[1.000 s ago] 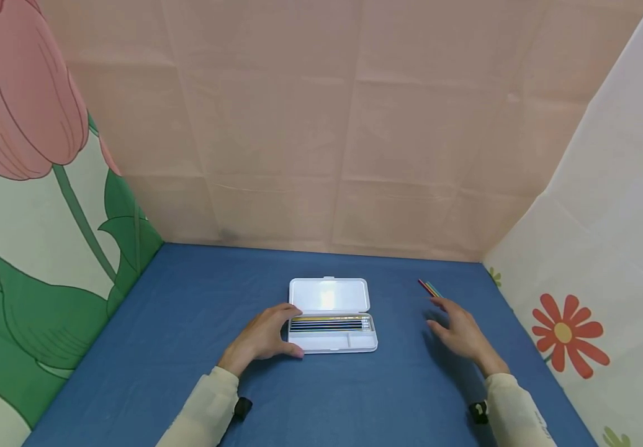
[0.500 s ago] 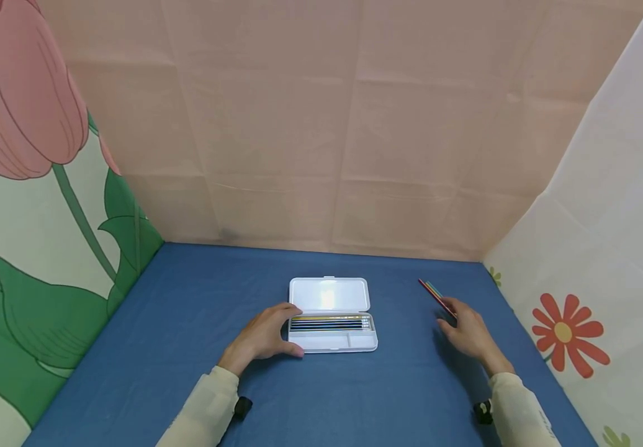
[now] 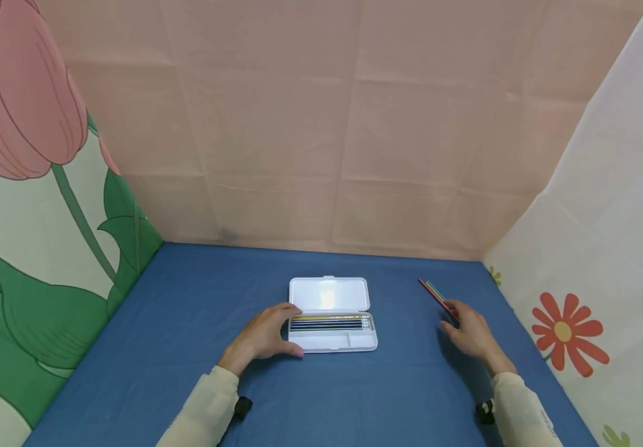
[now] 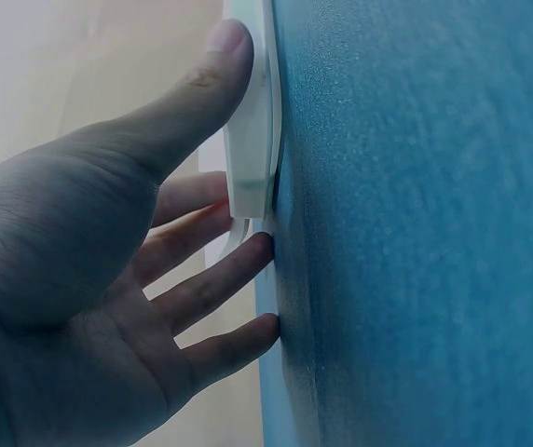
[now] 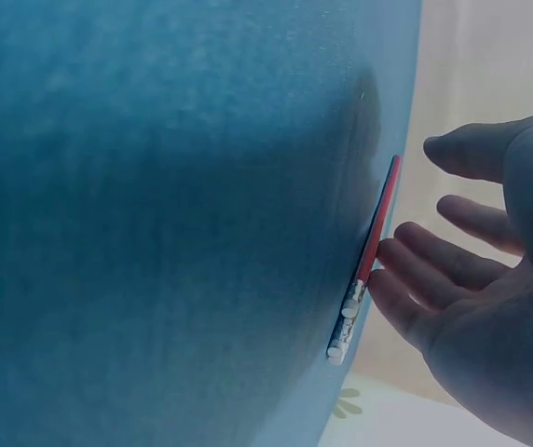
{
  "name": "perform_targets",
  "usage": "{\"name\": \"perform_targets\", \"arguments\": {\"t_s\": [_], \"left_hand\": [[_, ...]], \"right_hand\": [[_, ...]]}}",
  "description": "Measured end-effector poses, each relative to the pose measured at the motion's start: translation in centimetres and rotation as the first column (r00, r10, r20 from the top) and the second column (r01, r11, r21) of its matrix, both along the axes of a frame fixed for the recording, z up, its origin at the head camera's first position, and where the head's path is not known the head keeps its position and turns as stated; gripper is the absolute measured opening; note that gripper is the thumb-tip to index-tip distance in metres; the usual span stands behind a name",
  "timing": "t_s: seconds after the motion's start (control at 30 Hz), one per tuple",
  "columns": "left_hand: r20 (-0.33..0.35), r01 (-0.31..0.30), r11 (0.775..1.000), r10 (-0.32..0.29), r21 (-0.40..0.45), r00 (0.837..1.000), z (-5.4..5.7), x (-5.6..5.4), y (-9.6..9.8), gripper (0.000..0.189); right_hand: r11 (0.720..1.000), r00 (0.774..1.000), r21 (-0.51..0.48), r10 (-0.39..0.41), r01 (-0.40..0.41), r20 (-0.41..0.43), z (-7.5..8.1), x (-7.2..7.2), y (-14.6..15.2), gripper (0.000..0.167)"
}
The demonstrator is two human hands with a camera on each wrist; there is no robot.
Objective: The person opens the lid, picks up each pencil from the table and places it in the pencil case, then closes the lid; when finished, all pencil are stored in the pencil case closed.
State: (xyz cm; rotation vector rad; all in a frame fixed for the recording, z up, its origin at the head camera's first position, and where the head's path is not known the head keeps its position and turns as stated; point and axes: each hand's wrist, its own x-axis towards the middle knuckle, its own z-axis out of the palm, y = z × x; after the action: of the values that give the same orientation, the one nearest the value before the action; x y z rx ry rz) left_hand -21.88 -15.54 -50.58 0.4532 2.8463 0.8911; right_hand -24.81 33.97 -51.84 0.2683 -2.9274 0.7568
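Observation:
A white pencil case point(image 3: 321, 343) lies with its lid point(image 3: 310, 295) folded back, and several pencils point(image 3: 327, 323) lie in its rear compartment. My left hand point(image 3: 265, 332) holds the left end of the case, thumb on the near wall point(image 4: 251, 154) and fingers at the far side. To the right, a few colored pencils point(image 3: 432, 295) lie slanted on the blue tabletop, red and green among them. My right hand point(image 3: 469, 332) is beside their near end; its fingertips are right at a red pencil point(image 5: 375, 228) with white eraser ends, the thumb held apart.
A blue cloth point(image 3: 332, 397) covers the table. A beige sheet point(image 3: 321, 155) rises at its back edge. Printed panels border both sides, with a tulip point(image 3: 25, 93) on the left and a red flower point(image 3: 563, 332) on the right.
My right hand has shifted a little right and toward me along the colored pencils, showing more of their length. The left hand and the case have stayed put.

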Motion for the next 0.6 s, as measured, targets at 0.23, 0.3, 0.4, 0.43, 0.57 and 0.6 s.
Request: {"name": "perform_targets", "arguments": {"t_s": [0.23,0.3,0.4,0.43,0.57,0.6], "left_hand": [[0.003,0.002,1.000,-0.002,-0.005,1.000,0.07,-0.01,0.03,0.091],[0.004,0.001,1.000,-0.001,-0.005,1.000,0.06,0.00,0.02,0.091],[0.000,0.001,1.000,-0.001,-0.003,1.000,0.03,0.02,-0.01,0.091],[-0.002,0.001,1.000,-0.001,-0.003,1.000,0.01,0.01,-0.01,0.091],[-0.005,-0.004,1.000,0.004,-0.003,1.000,-0.02,-0.01,-0.01,0.091],[-0.005,-0.005,1.000,0.005,-0.002,1.000,-0.03,-0.01,-0.01,0.091]], "right_hand": [[1.000,1.000,0.009,0.004,-0.004,-0.002,0.06,0.12,0.02,0.053],[1.000,1.000,0.011,0.005,-0.005,0.004,-0.01,0.18,0.04,0.052],[1.000,1.000,0.015,0.009,-0.009,0.027,-0.15,0.12,0.16,0.050],[1.000,0.999,0.008,0.011,-0.011,0.037,-0.18,0.10,0.17,0.048],[1.000,0.997,-0.016,0.028,-0.027,0.070,-0.19,0.07,0.20,0.044],[0.999,0.997,-0.019,0.036,-0.035,0.073,-0.19,0.07,0.22,0.043]]}}
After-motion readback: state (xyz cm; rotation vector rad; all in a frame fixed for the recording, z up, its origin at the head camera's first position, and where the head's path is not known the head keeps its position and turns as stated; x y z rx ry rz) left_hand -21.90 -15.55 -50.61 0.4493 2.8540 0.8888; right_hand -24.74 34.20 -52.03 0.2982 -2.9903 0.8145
